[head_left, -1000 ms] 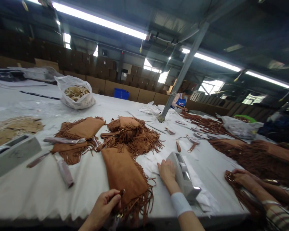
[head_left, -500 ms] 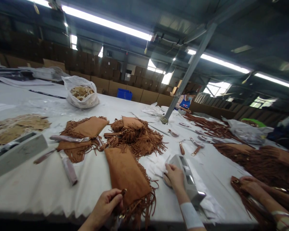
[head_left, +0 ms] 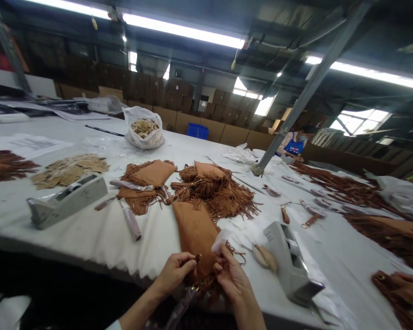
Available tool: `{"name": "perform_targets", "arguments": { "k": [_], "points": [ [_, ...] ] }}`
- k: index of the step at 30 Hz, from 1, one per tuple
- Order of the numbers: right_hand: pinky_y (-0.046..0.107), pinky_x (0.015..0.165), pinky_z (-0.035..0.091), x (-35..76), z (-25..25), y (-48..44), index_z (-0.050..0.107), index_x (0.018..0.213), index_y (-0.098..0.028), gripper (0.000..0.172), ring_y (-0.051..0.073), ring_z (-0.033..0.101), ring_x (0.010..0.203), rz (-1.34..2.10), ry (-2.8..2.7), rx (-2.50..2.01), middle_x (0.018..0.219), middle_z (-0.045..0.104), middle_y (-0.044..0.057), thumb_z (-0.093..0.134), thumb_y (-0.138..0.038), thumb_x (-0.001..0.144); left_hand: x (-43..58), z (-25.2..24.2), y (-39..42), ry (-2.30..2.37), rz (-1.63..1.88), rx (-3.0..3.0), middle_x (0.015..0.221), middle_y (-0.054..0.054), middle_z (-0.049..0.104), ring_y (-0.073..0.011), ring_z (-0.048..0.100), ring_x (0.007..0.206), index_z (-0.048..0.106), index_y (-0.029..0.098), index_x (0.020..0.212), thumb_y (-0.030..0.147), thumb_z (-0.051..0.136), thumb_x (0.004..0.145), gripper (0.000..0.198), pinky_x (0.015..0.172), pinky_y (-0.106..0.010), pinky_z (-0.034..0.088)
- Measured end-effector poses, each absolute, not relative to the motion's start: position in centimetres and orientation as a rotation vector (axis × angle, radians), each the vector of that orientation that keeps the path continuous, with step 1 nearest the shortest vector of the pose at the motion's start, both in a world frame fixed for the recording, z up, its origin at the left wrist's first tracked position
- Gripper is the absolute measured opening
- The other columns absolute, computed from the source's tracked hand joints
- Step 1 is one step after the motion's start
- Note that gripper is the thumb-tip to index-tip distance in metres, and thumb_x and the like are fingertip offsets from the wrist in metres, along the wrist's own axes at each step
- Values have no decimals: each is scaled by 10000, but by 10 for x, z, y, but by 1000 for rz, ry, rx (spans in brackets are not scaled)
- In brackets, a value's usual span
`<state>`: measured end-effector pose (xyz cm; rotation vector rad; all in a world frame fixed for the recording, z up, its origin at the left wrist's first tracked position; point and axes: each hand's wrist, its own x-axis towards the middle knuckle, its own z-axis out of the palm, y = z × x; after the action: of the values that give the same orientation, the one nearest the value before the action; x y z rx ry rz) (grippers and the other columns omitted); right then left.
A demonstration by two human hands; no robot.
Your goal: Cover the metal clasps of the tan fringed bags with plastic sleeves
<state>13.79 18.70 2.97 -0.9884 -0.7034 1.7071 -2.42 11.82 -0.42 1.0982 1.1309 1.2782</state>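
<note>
A brown suede fringed bag point(head_left: 194, 229) lies at the table's front edge, its fringe hanging toward me. Over its lower part, my left hand point(head_left: 177, 275) pinches a small brown leather strap end point(head_left: 198, 258). Just to the right, the fingers of my right hand point(head_left: 233, 280) are closed on a thin white sheet point(head_left: 220, 240), perhaps tissue paper. Below my hands hangs a plastic-wrapped strap point(head_left: 181, 309) near a gold-coloured metal ring. A grey tape dispenser point(head_left: 289, 266) stands right of my right hand, beside a small tan and white piece point(head_left: 265, 257).
More fringed bags point(head_left: 223, 192) are piled behind. Wrapped straps point(head_left: 131, 220), another tape dispenser point(head_left: 69, 201) and tan pieces point(head_left: 72, 169) lie left. A white plastic bag point(head_left: 144, 130) stands farther back. At right, a co-worker's hand point(head_left: 411, 291) holds brown fringed leather; a post point(head_left: 289, 110) rises beyond.
My right hand has moved left from beside the tape dispenser to the bag, now with the white sheet in its fingers. My left hand keeps its pinch. The view has turned left.
</note>
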Motion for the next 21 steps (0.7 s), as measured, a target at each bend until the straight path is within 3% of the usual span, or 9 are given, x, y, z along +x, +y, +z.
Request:
{"name": "perform_targets", "arguments": {
  "k": [10,21],
  "points": [
    [186,360,346,102,32,164,600,676,-174,224,78,457,423,1837,-684,-1004,528,528,-50,788,-286,626,-24,-5,119,1100,1317,1052,621,-29,665,-139,542,527,715,121,828,460,609,752,363,542,-246,422],
    [187,396,324,99,30,149,622,618,-156,314,79,426,430,1778,-806,-1103,480,482,-55,816,-394,553,-23,-3,116,1113,1332,1035,600,-17,649,-128,540,507,662,133,728,437,602,758,311,524,-240,425]
  ]
}}
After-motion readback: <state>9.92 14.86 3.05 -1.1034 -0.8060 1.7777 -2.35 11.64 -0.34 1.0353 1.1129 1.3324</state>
